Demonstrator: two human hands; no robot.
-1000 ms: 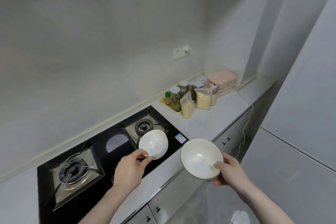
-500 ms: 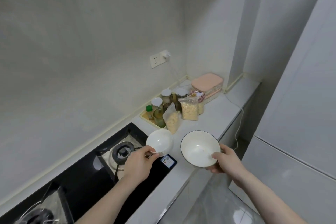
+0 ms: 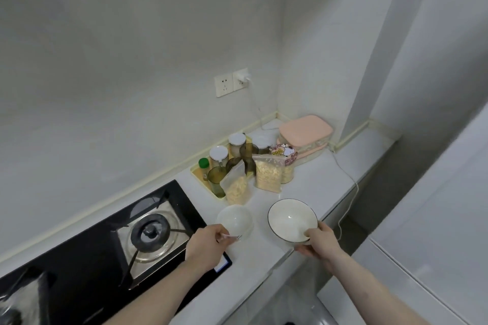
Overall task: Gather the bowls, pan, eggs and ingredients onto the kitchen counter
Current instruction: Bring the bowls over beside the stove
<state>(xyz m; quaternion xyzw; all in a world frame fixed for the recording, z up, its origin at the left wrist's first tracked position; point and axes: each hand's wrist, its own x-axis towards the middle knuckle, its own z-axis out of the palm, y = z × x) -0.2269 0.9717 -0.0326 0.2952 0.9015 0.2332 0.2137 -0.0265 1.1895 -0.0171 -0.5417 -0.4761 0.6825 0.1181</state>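
Observation:
My left hand (image 3: 204, 248) pinches the near rim of a small white bowl (image 3: 233, 220), which is low over the white counter (image 3: 311, 190) just right of the stove. A larger white bowl with a dark rim (image 3: 290, 219) is held by its near edge in my right hand (image 3: 318, 244), thumb inside the rim, at the counter's front edge. Whether either bowl touches the counter I cannot tell. Two bags of pale flakes (image 3: 268, 175) stand just behind the bowls.
A black gas stove (image 3: 150, 232) fills the left. A yellow tray (image 3: 196, 170) of jars and bottles and a pink lidded box (image 3: 305, 130) stand at the back corner. A white cable (image 3: 348, 192) runs across the counter and hangs over its front edge.
Both hands carried the bowls rightward, from over the stove to the counter beside it, and lowered them. The view swung right along with them.

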